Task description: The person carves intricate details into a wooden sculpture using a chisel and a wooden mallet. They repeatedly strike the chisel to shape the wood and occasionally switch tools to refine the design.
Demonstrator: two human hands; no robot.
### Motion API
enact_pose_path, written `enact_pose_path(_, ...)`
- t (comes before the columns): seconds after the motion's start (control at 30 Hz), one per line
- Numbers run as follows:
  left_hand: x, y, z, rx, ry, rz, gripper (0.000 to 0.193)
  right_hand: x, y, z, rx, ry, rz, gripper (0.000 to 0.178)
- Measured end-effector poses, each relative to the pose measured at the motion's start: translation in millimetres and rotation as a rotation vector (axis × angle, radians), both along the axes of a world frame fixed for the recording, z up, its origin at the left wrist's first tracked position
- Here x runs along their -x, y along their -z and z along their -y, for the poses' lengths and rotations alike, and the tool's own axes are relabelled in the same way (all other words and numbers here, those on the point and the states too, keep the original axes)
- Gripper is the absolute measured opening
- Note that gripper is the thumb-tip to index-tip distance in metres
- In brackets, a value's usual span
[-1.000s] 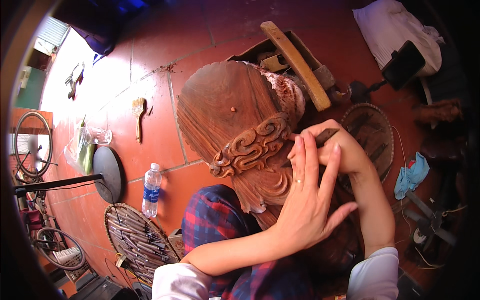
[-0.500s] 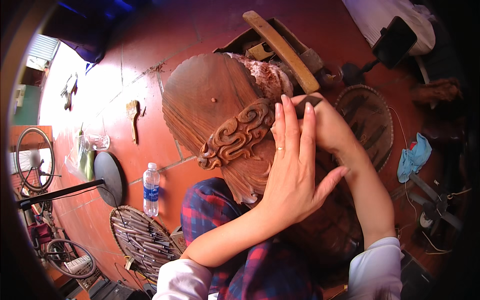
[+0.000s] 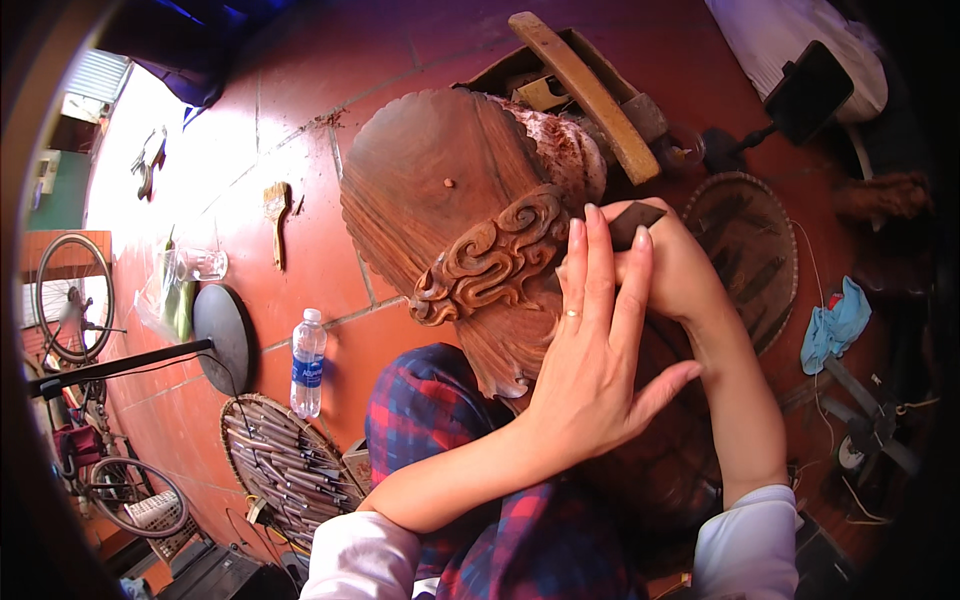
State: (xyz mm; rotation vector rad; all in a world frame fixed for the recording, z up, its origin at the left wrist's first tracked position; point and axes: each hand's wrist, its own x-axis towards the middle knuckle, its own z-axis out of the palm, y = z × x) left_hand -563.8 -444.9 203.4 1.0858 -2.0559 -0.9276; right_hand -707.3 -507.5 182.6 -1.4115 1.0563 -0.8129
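Note:
A carved piece of reddish-brown wood (image 3: 425, 165) lies before me, with a scalloped edge and a raised scroll-like band (image 3: 495, 255) across it. My left hand (image 3: 595, 365), wearing a ring, is stretched out flat with its fingers beside the band and over part of my right hand. My right hand (image 3: 675, 265) is closed around a dark brown flat piece (image 3: 634, 220), which looks like folded sandpaper and sticks out past its fingers. My left hand hides most of the right fingers and where the dark piece meets the wood.
Behind the carving stand a stained cloth bundle (image 3: 560, 145) and a tool box with a wooden bar (image 3: 590, 95) across it. A water bottle (image 3: 308, 365), a brush (image 3: 276, 222) and a basket of chisel-like tools (image 3: 290, 455) lie left. Right are a round basket (image 3: 790, 255) and blue cloth (image 3: 835, 325).
The whole view has shifted slightly, so the carving and floor items sit a little higher or farther right. Both hands keep nearly the same pose, the fingertips slightly lower in view.

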Motion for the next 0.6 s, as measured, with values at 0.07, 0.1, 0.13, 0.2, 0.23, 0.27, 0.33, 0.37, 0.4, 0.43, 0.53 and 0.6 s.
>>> enact_pose_path(0.07, 1, 0, 12, 0.013, -0.027, -0.002, 0.105, -8, 3, 4, -0.029, 0.137, 0.06, 0.013)
enact_pose_path(0.1, 0, 1, 12, 0.013, -0.011, -0.009, 0.105, -11, -1, 1, 0.021, 0.125, 0.027, 0.013)
enact_pose_path(0.13, -3, 0, 9, -0.001, -0.001, -0.01, 0.105, -12, -2, -1, 0.069, 0.11, -0.008, 0.012)
enact_pose_path(0.2, -10, -11, -4, -0.019, 0.041, -0.02, 0.103, -7, -11, -3, 0.039, -0.021, -0.051, 0.011)
enact_pose_path(0.23, -9, -9, 0, -0.015, 0.03, -0.019, 0.103, -6, -8, -2, 0.008, 0.02, -0.018, 0.011)
enact_pose_path(0.27, -6, -4, 8, -0.01, 0.023, -0.016, 0.103, -5, -1, 0, -0.022, 0.064, 0.015, 0.011)
enact_pose_path(0.33, 3, 0, 15, 0.018, 0.006, -0.014, 0.102, -1, 4, 2, -0.106, 0.124, 0.068, 0.01)
enact_pose_path(0.37, 2, -11, 13, -0.002, 0.025, 0.037, 0.1, -2, -5, -1, 0.063, 0.094, 0.014, 0.012)
enact_pose_path(0.4, 1, -12, 9, 0.012, 0.058, 0.04, 0.097, -2, 2, -6, 0.214, 0.136, -0.051, 0.016)
enact_pose_path(0.43, -4, -11, 5, 0.023, 0.095, 0.035, 0.094, 3, 4, -14, 0.271, 0.178, -0.022, 0.018)
enact_pose_path(0.53, -27, -5, -7, 0.101, 0.189, -0.078, 0.085, 32, -16, -31, -0.027, 0.028, 0.155, 0.012)
enact_pose_path(0.6, -42, 2, -9, 0.127, 0.126, -0.014, 0.082, 65, -26, -47, -0.157, 0.047, 0.222, 0.008)
